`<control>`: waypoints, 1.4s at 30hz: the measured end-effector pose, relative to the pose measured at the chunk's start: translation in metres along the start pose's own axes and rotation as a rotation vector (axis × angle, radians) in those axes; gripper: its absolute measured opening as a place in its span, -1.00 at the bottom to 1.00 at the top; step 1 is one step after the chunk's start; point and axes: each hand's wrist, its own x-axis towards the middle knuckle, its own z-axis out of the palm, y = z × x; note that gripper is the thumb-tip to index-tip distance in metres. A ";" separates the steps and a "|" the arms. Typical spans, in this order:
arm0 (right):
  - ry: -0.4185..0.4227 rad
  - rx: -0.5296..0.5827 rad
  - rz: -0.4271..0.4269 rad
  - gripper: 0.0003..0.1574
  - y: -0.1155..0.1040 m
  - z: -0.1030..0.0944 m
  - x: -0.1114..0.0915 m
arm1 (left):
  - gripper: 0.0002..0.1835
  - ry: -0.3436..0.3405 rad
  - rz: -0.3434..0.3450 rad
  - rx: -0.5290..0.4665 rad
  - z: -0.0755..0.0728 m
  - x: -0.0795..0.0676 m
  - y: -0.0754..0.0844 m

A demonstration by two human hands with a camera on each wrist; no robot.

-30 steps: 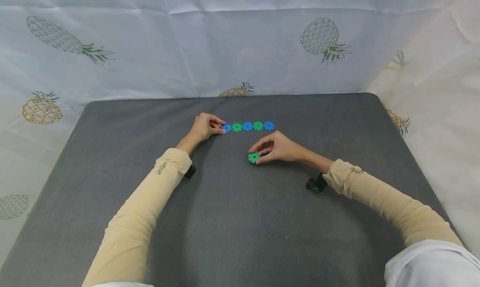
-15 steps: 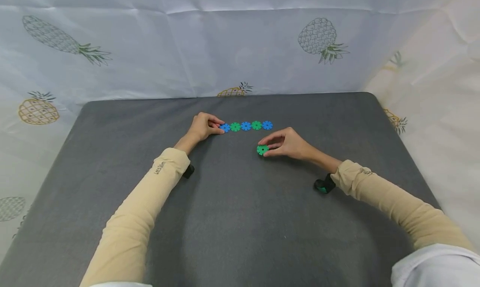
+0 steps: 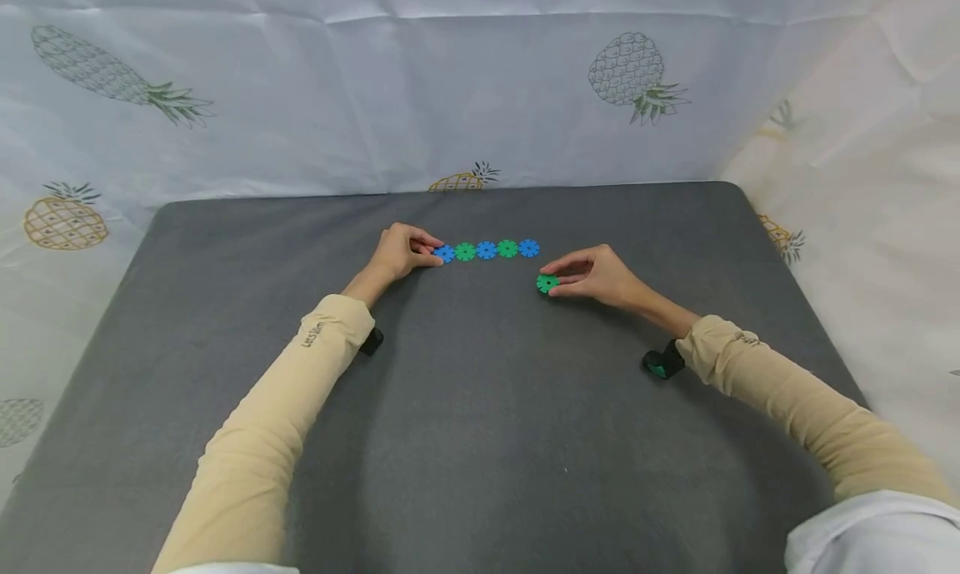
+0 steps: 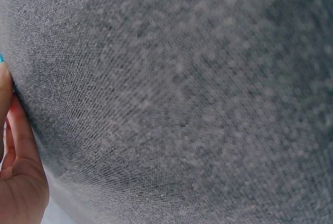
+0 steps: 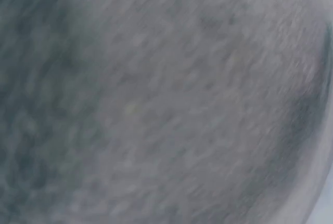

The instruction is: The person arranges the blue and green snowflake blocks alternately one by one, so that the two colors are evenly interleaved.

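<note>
A row of notched plastic discs, alternating blue and green, lies across the far part of the table in the head view. My left hand (image 3: 402, 252) pinches the blue disc (image 3: 445, 253) at the row's left end between thumb and fingers. A green disc (image 3: 486, 250) no: blue disc sits mid-row, and another blue disc (image 3: 528, 248) forms the right end. My right hand (image 3: 597, 276) pinches a loose green notched disc (image 3: 547, 283) by its right edge, just nearer than the row's right end. In the left wrist view the left hand (image 4: 23, 167) shows at the left edge.
The grey cloth-covered table (image 3: 465, 441) spreads out in front of and around the hands. Behind it hangs a white curtain (image 3: 480, 82) printed with pineapples. Dark wrist cameras sit under both wrists. The right wrist view holds mostly blurred grey cloth.
My right hand has carried the green disc rightward and away from me, from in front of the row to near its right end. The left hand keeps its pinch on the end disc.
</note>
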 end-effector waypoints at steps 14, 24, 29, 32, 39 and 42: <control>0.115 -0.098 0.081 -0.62 -0.009 -0.016 -0.009 | -0.70 -0.010 0.007 0.006 -0.003 0.001 -0.004; 0.204 -0.133 0.099 -0.60 0.010 -0.027 -0.008 | -0.70 -0.014 0.007 -0.003 -0.004 0.003 -0.004; 0.250 -0.097 0.097 -0.58 0.015 -0.026 -0.002 | -0.71 -0.010 0.013 -0.008 -0.005 0.004 -0.004; 0.271 -0.099 0.088 -0.60 0.014 -0.023 0.002 | -0.71 -0.011 0.017 -0.005 -0.006 0.004 -0.003; 0.344 -0.122 0.071 -0.63 0.013 -0.018 0.010 | -0.70 -0.017 0.024 0.001 -0.005 0.006 -0.003; 0.374 -0.134 0.081 -0.63 0.014 -0.016 0.015 | -0.70 -0.016 0.021 0.005 -0.004 0.007 -0.003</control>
